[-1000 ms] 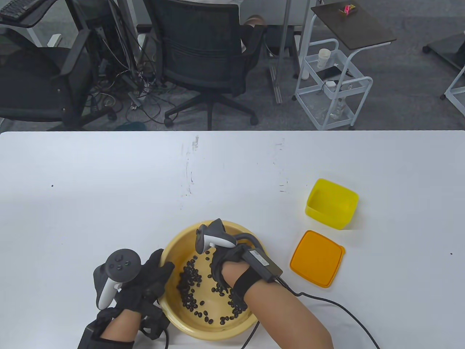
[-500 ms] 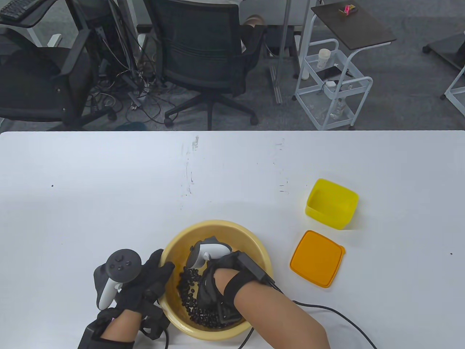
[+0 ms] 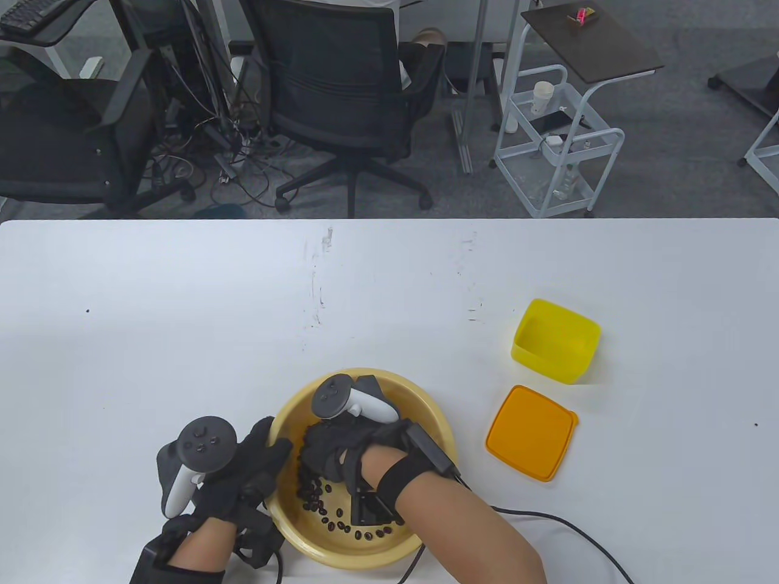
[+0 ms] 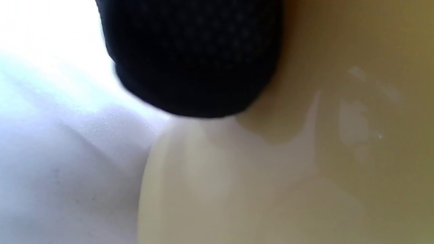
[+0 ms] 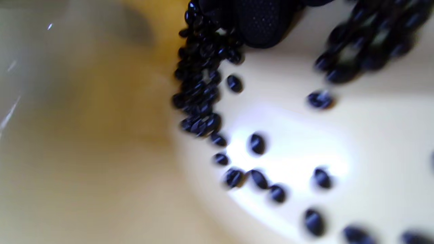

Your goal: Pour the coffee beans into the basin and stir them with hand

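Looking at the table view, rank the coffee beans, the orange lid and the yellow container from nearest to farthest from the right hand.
From the right hand:
1. Coffee beans, right under it, inside the basin.
2. Orange lid, on the table to its right.
3. Yellow container, farther right and back.

- Round pale-yellow plastic basin (image 3: 426,413), creamy on its inner floor.
- Small oval coffee beans (image 3: 313,493), glossy and almost black.
- Left hand (image 3: 243,474) in a black fabric glove with a fine dotted weave.
- Right hand (image 3: 331,450) in a matching black glove.
- Grey and white tracker (image 3: 350,404) on the right hand.
- Bright yellow square plastic box (image 3: 555,340).
- Flat orange square plastic lid (image 3: 530,432).
- White table (image 3: 182,316) with faint dark scuff marks.
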